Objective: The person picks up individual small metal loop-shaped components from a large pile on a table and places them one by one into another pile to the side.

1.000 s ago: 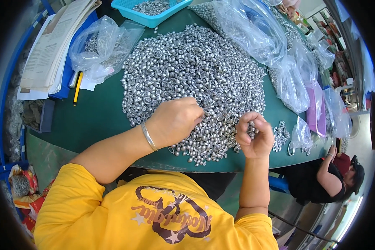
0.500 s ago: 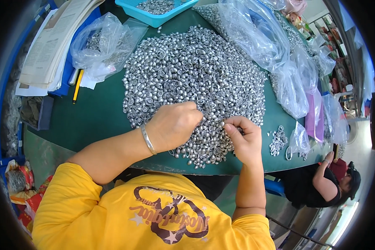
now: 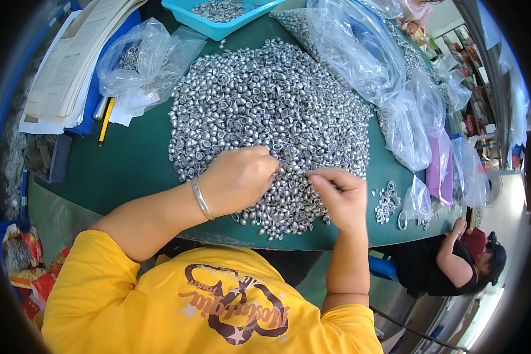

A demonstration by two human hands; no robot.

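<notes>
A wide heap of small silver-grey, hollow metal pieces (image 3: 242, 106), rounded like little cups, covers the middle of the green table. Over the near part of the heap, my left hand (image 3: 241, 176) has its fingers curled closed; their tips are turned away, so what they hold is hidden. A metal bangle (image 3: 202, 200) circles that wrist. Just to the right, my right hand (image 3: 342, 197) pinches thumb and forefinger together above the pieces. Whatever lies in that pinch is too small to name. A narrow gap with pieces below separates the two hands.
A blue plastic basket (image 3: 218, 20) stands at the back. Clear bags of metal parts (image 3: 153, 65) lie at left, others (image 3: 371, 59) at right. A yellow pen (image 3: 106, 121) lies by stacked papers (image 3: 71, 65). Small rings (image 3: 387, 202) lie at right; another person (image 3: 448, 262) sits beyond.
My right hand's thumb and forefinger have drawn closer together, and the hand has turned slightly. My left hand keeps nearly the same place over the heap. The whole view has shifted a little.
</notes>
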